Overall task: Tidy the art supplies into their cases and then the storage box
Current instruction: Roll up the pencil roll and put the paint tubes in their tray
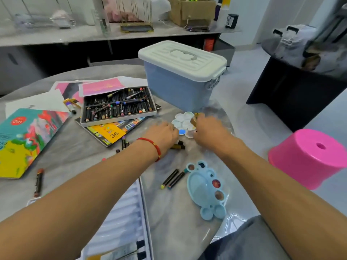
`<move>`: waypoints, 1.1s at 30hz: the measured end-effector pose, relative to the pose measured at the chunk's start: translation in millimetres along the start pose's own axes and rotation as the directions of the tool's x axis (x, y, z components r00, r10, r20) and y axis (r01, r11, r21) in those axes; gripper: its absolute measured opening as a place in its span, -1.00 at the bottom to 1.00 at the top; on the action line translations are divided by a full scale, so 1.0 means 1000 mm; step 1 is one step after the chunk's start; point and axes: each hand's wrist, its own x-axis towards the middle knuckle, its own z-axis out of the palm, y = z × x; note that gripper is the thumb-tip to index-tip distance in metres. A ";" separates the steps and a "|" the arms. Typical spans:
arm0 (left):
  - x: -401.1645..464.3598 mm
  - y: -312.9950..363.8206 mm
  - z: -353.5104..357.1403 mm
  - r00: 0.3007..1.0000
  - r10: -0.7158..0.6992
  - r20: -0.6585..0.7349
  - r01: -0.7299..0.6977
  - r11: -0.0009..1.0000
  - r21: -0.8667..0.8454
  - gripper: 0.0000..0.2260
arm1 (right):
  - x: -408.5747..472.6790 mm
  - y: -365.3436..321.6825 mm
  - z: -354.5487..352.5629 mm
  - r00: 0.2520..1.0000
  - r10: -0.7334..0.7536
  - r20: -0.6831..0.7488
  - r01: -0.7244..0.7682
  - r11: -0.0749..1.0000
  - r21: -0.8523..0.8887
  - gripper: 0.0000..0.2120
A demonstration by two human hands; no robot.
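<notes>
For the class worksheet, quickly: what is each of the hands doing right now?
Left hand: fingers curled down over crayons on the table; grip cannot be told.
Right hand: holds a brownish crayon over the white palette.

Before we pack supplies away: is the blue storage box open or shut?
Shut. The white lid sits flat on the blue storage box, its side latch down.

The left hand [163,133] is covering part of the dark crayons [179,145] beneath it, and motion blur is smearing its fingers. The right hand [210,130] is hiding one side of the white flower palette [183,121]; its grasp is too blurred to read. The striped tray [124,218] is running off the bottom edge.
</notes>
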 end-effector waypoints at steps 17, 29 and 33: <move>-0.087 -0.020 -0.035 0.930 -0.367 0.016 0.269 0.651 -0.710 -0.84 | 0.036 -0.008 0.003 0.972 0.175 -0.154 -0.142 0.968 0.207 -0.87; -0.253 -0.041 0.005 0.861 -0.507 0.041 0.294 0.431 -0.853 -0.85 | -0.128 -0.087 0.008 0.726 -0.661 0.186 0.564 0.729 0.389 -0.83; -0.274 -0.021 0.012 0.878 -0.461 0.127 0.327 0.385 -0.863 -0.97 | -0.162 -0.087 0.024 0.686 -0.716 0.132 0.630 0.674 0.386 -0.84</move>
